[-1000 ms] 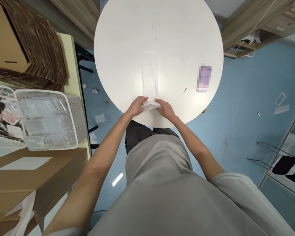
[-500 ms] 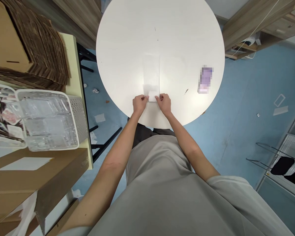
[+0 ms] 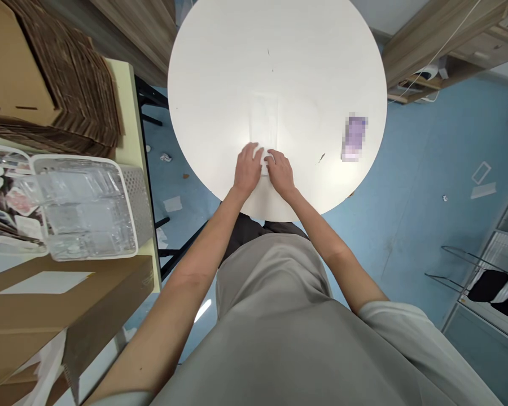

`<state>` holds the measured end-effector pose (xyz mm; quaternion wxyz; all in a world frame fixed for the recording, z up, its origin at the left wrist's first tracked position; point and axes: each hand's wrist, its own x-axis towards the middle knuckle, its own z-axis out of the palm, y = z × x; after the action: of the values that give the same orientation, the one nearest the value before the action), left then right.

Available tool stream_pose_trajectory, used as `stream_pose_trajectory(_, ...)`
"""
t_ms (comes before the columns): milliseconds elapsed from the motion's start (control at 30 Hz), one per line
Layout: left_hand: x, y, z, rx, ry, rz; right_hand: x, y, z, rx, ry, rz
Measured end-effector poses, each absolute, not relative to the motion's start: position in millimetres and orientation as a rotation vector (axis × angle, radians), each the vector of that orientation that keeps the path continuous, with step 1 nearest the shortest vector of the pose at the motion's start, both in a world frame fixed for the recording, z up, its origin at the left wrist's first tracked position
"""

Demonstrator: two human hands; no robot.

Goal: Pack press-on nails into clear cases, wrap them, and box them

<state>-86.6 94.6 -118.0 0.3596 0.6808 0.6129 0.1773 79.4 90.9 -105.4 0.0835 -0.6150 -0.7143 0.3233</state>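
A clear, thin plastic sleeve or sheet (image 3: 263, 118) lies lengthwise on the round white table (image 3: 313, 62), hard to tell from its surface. My left hand (image 3: 248, 169) rests palm down over its near end on the left, fingers stretched and slightly spread. On the other side, my right hand (image 3: 280, 173) presses on the near right edge with its fingers bent a little and apart. A small whitish patch (image 3: 265, 167) shows between the two hands; the fingers cover part of it.
A blurred purple item (image 3: 354, 135) lies on the table's right side. At left, a side table (image 3: 125, 101) bears stacked cardboard (image 3: 80, 84), white baskets (image 3: 129, 208) with clear packs and printed pieces, and a large carton (image 3: 105, 304). Paper scraps (image 3: 173, 203) litter the blue floor.
My fingers have gone from pinching the near end of the clear plastic to lying spread on it. My left hand has moved forward and right, over the sheet's near end.
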Motion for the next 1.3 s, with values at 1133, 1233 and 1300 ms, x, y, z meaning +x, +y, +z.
stream_pose_trajectory(1133, -112.3, 75.8, -111.9, 1.477, 1.600, 0.289, 122.9, 88.2, -108.6, -1.811, -2.252, 1.219)
stream_pose_trajectory(1233, -102.8, 83.1, -120.5, 1.371, 1.744, 0.254, 118.5, 96.5, -114.8, -1.922, -2.143, 1.197)
stream_pose_trajectory(1300, -96.7, 86.7, -123.7, 1.320, 1.778, 0.247, 114.9, 102.9, -117.7, -2.007, -2.089, 1.187)
